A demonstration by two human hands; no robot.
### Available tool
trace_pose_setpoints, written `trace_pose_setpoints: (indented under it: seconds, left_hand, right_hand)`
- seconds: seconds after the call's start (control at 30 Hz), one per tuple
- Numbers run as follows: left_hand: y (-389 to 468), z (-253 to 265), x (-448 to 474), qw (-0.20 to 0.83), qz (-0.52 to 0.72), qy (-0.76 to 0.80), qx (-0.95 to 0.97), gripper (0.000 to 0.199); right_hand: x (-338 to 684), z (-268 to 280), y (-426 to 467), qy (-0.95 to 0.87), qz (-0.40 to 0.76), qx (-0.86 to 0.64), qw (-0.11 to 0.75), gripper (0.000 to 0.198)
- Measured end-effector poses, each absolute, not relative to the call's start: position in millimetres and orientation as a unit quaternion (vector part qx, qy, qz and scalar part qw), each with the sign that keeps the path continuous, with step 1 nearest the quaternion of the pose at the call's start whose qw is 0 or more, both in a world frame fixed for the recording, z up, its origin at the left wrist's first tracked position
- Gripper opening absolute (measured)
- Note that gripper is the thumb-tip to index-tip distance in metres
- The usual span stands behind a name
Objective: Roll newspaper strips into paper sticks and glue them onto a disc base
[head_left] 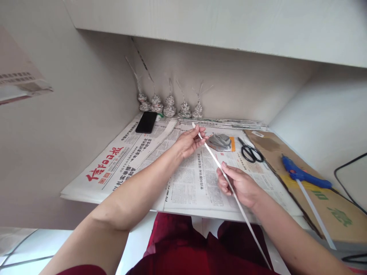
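A long, thin white rolled-paper stick [212,152] slants from the middle of the worktop down past the front edge at the right. Its upper end is pinched in the fingers of my left hand [189,143], with the tip poking out above. Lower down, my right hand [239,185] grips the same stick between thumb and fingers. Both hands are over the newspaper sheets [186,187] covering the worktop. Just beyond my left hand is a grey crumpled lump [220,142] on an orange-edged piece; its kind is unclear.
Several woven paper gourd shapes [169,107] stand along the back wall, beside a bundle of paper sticks [229,124]. A black phone [146,122] lies at left. Black-handled scissors [251,152] and a blue glue gun [304,173] on cardboard [341,206] are at right. A shelf [218,26] overhangs.
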State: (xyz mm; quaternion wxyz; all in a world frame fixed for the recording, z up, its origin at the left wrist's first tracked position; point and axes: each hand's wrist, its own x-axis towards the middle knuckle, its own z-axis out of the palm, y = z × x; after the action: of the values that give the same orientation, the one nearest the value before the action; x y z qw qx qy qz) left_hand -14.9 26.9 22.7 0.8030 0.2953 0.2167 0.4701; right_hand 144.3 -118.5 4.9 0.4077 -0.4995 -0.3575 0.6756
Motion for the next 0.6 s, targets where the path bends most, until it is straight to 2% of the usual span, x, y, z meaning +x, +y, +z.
trace_pose_setpoints:
  seconds: [0.17, 0.33, 0.5, 0.6]
  left_hand:
    - [29, 25, -17, 0.796, 0.476, 0.223, 0.301, 0.021]
    - [27, 25, -18, 0.797, 0.467, 0.215, 0.315, 0.022]
    - [27, 26, -19, 0.797, 0.464, 0.210, 0.326, 0.022]
    - [31, 26, -20, 0.793, 0.473, 0.213, 0.320, 0.021]
  right_hand:
    - [149, 6, -121, -0.320, 0.727, -0.468, 0.387, 0.035]
    - [146, 5, -116, -0.303, 0.719, -0.486, 0.395, 0.028]
    - [143, 2, -114, -0.365, 0.656, -0.524, 0.402, 0.027]
    - [144, 12, -121, -0.474, 0.534, -0.583, 0.389, 0.027]
